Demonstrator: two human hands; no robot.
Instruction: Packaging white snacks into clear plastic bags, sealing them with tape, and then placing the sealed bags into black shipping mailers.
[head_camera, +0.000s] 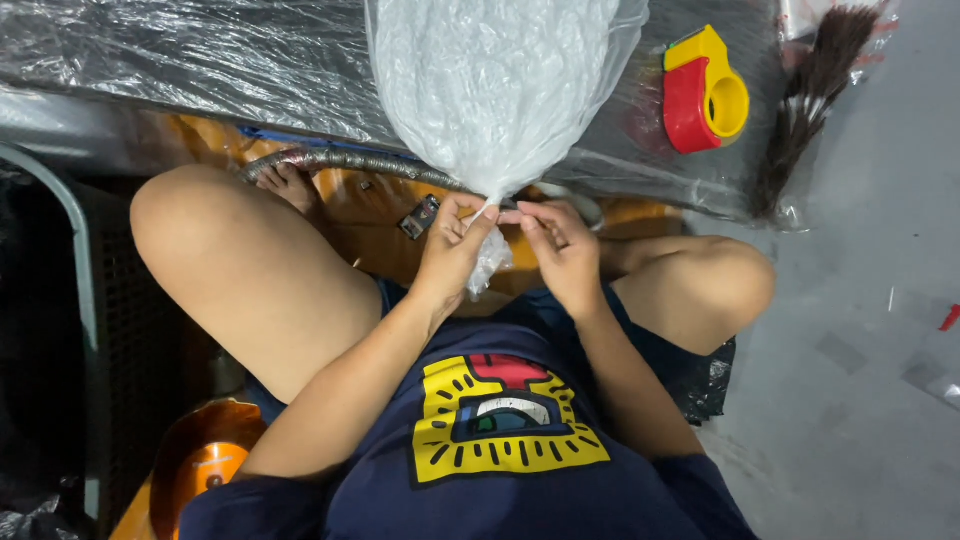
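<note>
Sitting cross-legged in a dark printed shirt (510, 420), knees spread. Pinching the twisted neck of a clear bag (495, 80) with both hands close together: left hand (450, 250) clamped on the neck just under the bulge, right hand (562, 250) gripping a thin tie beside it. Resting the full bag on the film-covered worktop (180, 60) just ahead. Judging by the grip: keeping the twist tight, holding low against the bulge, winding close. Lying well right, a red-and-yellow tape dispenser (705, 90) and a brush (810, 100).
</note>
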